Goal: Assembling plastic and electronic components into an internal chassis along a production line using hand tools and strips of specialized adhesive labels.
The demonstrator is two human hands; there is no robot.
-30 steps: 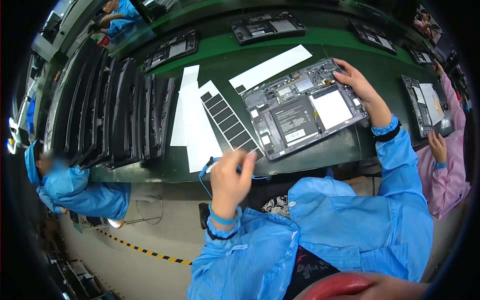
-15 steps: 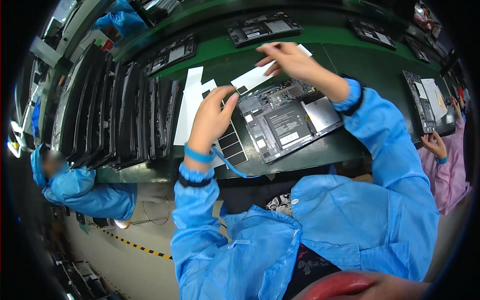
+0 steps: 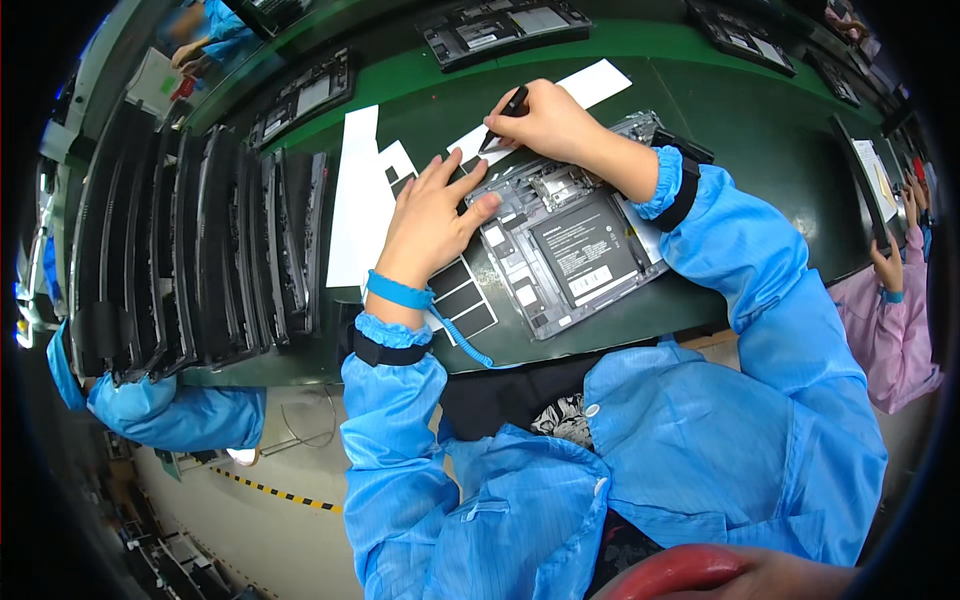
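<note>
An opened laptop base lies on the green table in front of me, its battery and boards bare. Beyond it is a slanting white strip bearing dark squares. My right hand pinches a slim black pen-shaped tool, tip down at the strip by a dark square. Its exact kind is unclear. My left hand is open, fingers spread, its fingertips at the near end of that strip and its thumb over the laptop base's corner. Partly under this hand lies a white sheet with black rectangles.
Several laptop bases stand on edge in a row at the left. A long white strip lies beside them. More laptop bases rest along the far side. A blue coiled cord trails from my left wristband. A co-worker's pink sleeve is at the right.
My right hand has come down to the strip, and the black tool now shows in it. My left hand has spread its fingers toward the strip's near end. The whole view has shifted slightly.
</note>
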